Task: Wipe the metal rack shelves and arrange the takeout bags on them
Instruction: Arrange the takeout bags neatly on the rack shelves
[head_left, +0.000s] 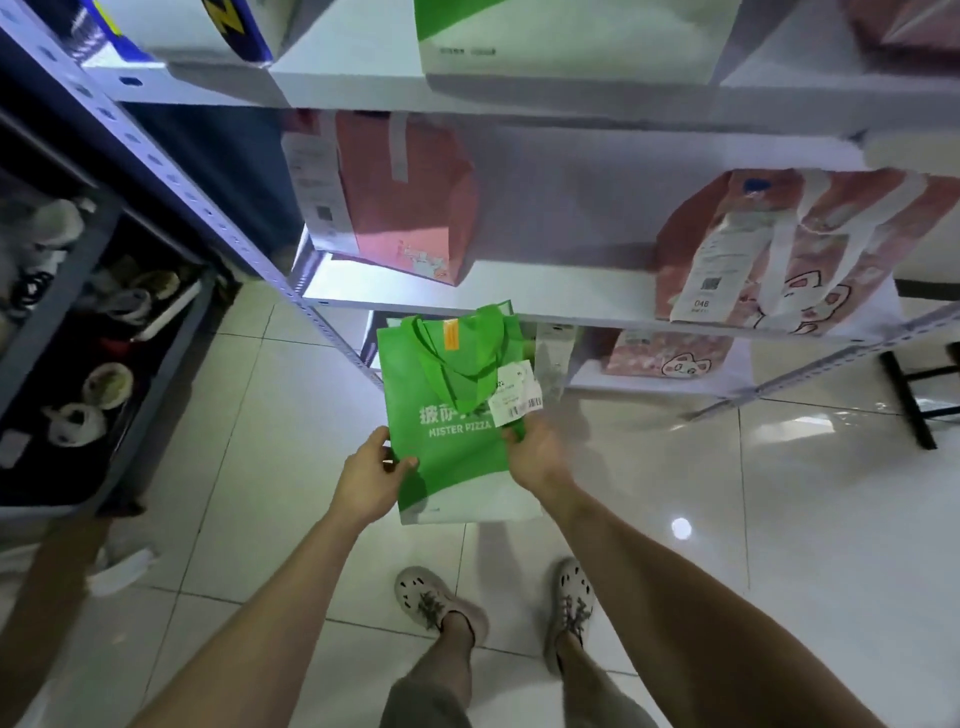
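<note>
I hold a green and white takeout bag (451, 447) marked MISTER PIZZA, with green handles and a receipt tag, in front of the white metal rack (519, 299). My left hand (370, 475) grips its left edge and my right hand (535, 452) grips its right side below the tag. The bag's top leans toward the low shelf. A pink bag (410, 208) stands at the left of the middle shelf and a pink cat-print bag (795, 249) at its right. Another cat-print bag (670, 353) sits on the low shelf.
A green and white bag (571, 41) and a blue and yellow one (234, 26) stand on the top shelf. A dark shelf unit (67, 332) with shoes stands at the left. A black stool leg (909, 389) is at the right. White tile floor lies underfoot.
</note>
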